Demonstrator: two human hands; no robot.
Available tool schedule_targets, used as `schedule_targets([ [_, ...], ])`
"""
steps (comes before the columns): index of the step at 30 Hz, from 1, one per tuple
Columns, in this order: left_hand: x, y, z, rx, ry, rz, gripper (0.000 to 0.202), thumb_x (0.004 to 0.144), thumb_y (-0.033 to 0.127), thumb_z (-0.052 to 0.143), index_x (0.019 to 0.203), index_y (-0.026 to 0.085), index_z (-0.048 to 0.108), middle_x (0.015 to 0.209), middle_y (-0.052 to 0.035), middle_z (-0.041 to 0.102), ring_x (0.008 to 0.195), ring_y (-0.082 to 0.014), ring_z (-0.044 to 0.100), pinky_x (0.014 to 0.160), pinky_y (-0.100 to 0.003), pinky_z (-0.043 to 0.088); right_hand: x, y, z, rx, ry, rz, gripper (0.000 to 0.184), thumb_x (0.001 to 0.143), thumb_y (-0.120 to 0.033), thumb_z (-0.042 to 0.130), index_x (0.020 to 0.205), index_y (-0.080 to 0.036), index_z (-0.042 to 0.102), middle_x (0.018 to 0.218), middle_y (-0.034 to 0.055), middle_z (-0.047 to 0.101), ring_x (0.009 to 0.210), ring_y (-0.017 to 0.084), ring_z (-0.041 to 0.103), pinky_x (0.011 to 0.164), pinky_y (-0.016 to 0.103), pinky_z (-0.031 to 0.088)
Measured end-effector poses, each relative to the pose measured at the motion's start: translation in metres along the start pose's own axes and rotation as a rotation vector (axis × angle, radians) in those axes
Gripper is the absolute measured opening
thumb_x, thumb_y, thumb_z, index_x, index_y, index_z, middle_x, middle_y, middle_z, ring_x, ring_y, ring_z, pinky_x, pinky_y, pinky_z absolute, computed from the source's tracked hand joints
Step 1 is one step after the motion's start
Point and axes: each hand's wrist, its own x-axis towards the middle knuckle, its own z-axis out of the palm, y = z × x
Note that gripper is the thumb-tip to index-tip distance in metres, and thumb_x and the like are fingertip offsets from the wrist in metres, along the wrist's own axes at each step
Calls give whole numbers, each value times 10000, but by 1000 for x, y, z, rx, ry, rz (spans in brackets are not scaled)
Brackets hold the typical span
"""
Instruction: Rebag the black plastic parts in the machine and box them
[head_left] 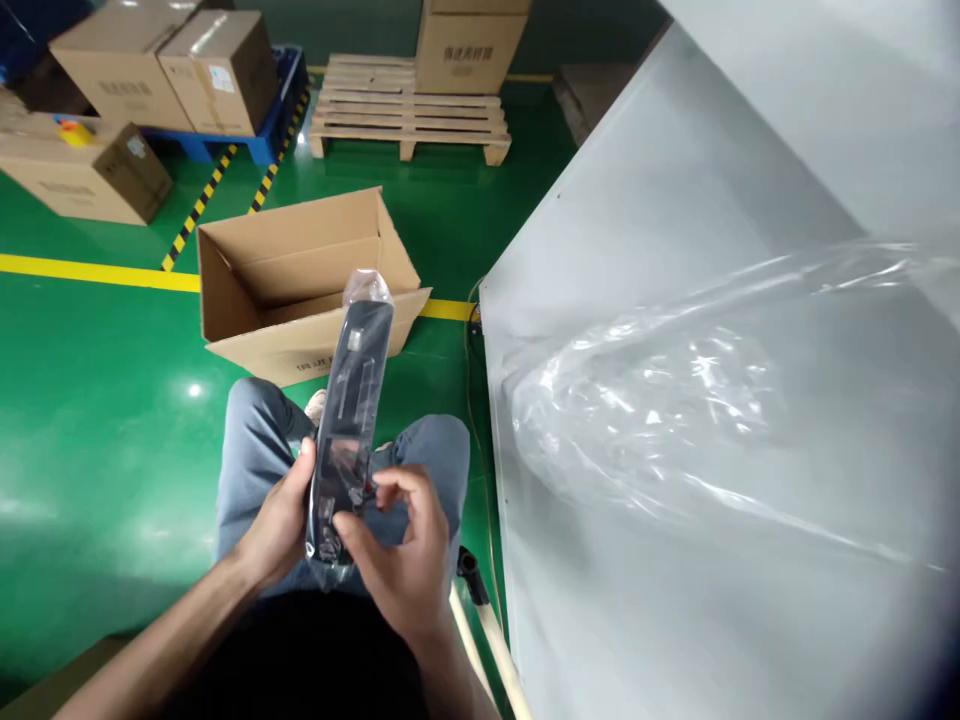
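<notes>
Holding dark panel (352,390) by lower L edge — L hand (279,520) grasped it; R hand (406,555) at lower R edge, cdn't tell if pinching or just touching. Clear bag (368,287) covered panel approx. end to end, so wrapping looked mostly done — sealed or not, unclear; carton (300,350) beyond gaped. Panel was L of pale table's (540,570) L edge, upper half projecting past grip.
</notes>
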Motion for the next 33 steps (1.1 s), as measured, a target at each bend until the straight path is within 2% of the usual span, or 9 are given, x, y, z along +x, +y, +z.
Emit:
schedule_targets([
  [4,1,3,5,-65,32,66,817,743,905,655,1007,138,749,839,-97,774,864,-287,759,749,-353,623,-13,-10,2,-12,-90,-88,348,819,-333,854,1074,-241,637,931,20,669,792,173,645,725,310,581],
  [7,1,5,6,-128,41,106,807,750,910,640,989,147,751,822,-80,767,809,-258,756,700,-320,617,-16,-11,0,-35,-95,-129,343,838,-286,844,1112,-246,642,957,37,689,822,186,671,733,319,598],
  [10,3,5,6,-177,38,158,789,772,884,651,1069,160,754,865,-62,775,754,-212,744,660,-280,602,-16,-10,-3,-45,-108,-151,305,857,-235,823,1119,-254,669,979,45,707,856,192,694,768,326,612],
  [14,6,6,6,-177,33,195,815,770,896,636,1065,146,755,846,-69,771,683,-203,726,603,-277,589,-17,-6,-2,105,-105,-2,182,904,-170,743,1061,-250,697,952,31,711,837,168,709,799,309,620],
  [18,7,7,8,-205,58,217,799,805,888,603,1060,146,758,881,-76,774,686,-193,720,605,-279,598,-18,-3,-1,285,-48,228,82,929,-212,721,1008,-234,713,897,20,721,821,155,714,769,264,613],
  [21,7,10,12,-248,76,231,756,827,860,614,1115,175,754,952,-66,780,734,-179,723,650,-276,614,-17,-3,-4,321,-4,307,57,932,-248,726,986,-230,721,906,22,733,814,154,714,765,260,612],
  [25,8,11,16,-215,132,268,733,811,857,639,1051,176,759,902,-53,768,772,-174,719,699,-261,618,-13,-2,-10,294,13,232,119,932,-254,728,1051,-244,728,932,22,721,825,153,702,792,277,612],
  [29,10,10,18,-219,192,263,731,753,856,705,1042,185,754,940,-40,768,846,-172,720,762,-247,614,-10,1,-14,163,-91,67,312,881,-257,795,1188,-265,736,1042,52,716,909,186,697,855,332,611],
  [33,12,7,18,-236,241,243,704,752,817,746,1051,180,743,945,-34,757,839,-165,700,756,-246,593,-9,3,-15,53,-130,-39,190,906,-208,764,1084,-272,779,1043,55,728,974,203,709,897,351,595],
])
